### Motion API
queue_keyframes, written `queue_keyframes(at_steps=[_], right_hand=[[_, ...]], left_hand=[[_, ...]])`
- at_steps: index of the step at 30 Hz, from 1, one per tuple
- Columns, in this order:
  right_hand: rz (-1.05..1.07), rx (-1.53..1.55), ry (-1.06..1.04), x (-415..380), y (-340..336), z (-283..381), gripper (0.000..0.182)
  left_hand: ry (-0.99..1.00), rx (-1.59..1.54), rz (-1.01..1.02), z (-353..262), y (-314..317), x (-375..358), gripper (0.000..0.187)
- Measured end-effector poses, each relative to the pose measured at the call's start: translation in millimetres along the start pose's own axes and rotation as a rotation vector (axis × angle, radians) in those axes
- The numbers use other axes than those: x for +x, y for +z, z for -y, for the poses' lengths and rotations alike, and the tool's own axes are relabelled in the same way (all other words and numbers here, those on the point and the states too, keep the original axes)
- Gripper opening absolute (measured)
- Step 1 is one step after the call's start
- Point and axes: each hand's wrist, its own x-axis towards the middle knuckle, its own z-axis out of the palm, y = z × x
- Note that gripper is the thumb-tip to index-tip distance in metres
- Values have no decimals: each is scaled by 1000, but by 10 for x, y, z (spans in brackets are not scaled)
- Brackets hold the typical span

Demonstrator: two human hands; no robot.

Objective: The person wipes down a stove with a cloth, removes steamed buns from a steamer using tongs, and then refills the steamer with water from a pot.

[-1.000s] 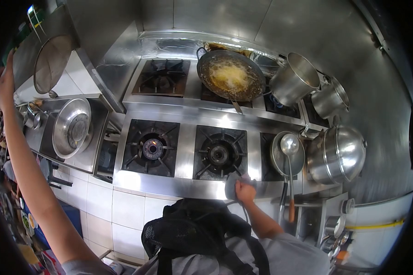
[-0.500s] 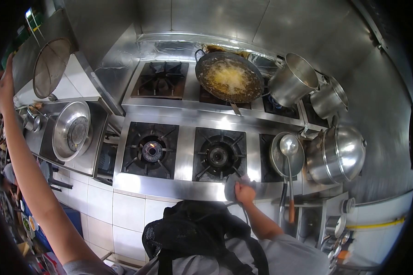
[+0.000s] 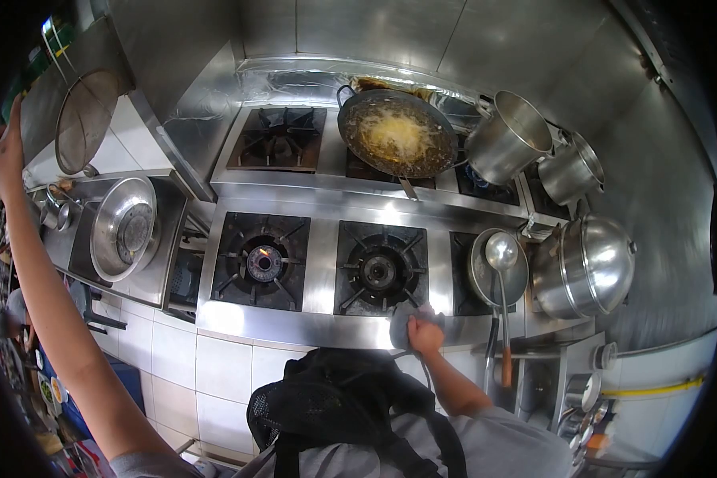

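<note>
At the front edge of the stove, my right hand (image 3: pixel 427 334) is closed around a bunched grey cloth (image 3: pixel 403 325). Stretched out at the far left, my left hand (image 3: pixel 6 159) is raised by the edge of a metal panel (image 3: pixel 44 99). One finger points upward and I see nothing held in it; the other fingers are partly hidden. A round mesh strainer (image 3: pixel 88 121) hangs just right of that hand. On a back burner, a dark two-handled wok (image 3: pixel 354 143) holds pale yellow food frothing in bubbling oil (image 3: pixel 398 137).
A small flame shows in the front left burner (image 3: pixel 264 263). A ladle (image 3: pixel 502 253) rests across a pan (image 3: pixel 482 283) at right, beside a domed steamer (image 3: pixel 585 267). Tall pots (image 3: pixel 510 139) stand behind. A steel basin (image 3: pixel 111 227) sits on the left counter.
The froth in the wok has shifted shape slightly. Both of my hands stay where they were, the right one still on the cloth.
</note>
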Motion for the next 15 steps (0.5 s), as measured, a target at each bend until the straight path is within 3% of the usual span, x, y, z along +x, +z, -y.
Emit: queue_keyframes(at_steps=[15], right_hand=[[-2,-5,-2,7,-5,4,51]], left_hand=[[-10,-7,3,196,118,40,55]])
